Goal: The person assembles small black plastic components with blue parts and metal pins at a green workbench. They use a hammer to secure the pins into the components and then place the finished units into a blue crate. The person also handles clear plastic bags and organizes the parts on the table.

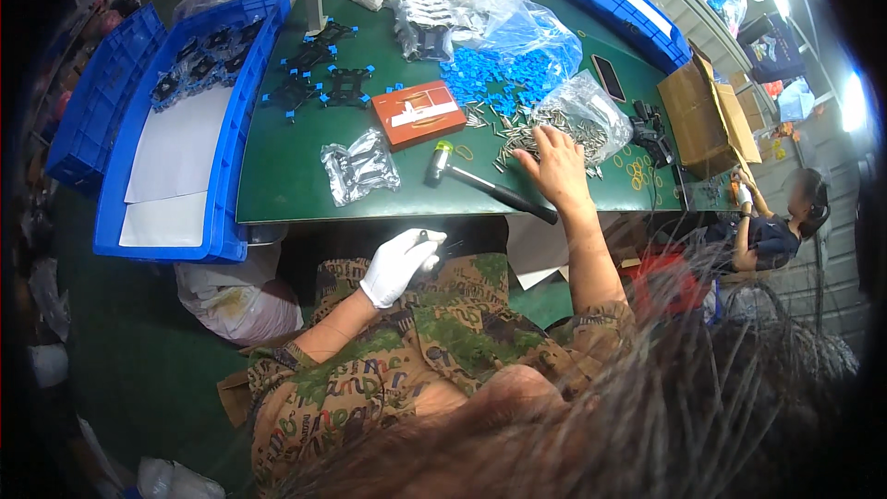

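My right hand [560,166], bare, reaches over a pile of small silvery metal pins [519,140], fingers apart and touching the pile's near side. In front of my lap, below the table edge, my left hand [401,263] wears a white glove. Its fingers are curled round something dark that I cannot make out. A hammer [490,187] with a black handle and a yellow-green face lies between the hands. Behind the pins spreads a heap of small blue plastic pieces [499,76]. A red-brown box [419,115] sits to their left, with a clear plastic bag [360,166] nearer me.
Black frames with blue corner pieces [347,86] lie at the left of the green table [305,187]. More frames fill part of a blue crate [214,171]. A phone [608,78], rubber bands [637,172] and a cardboard box [695,120] are rightward. Another person [774,233] works at far right.
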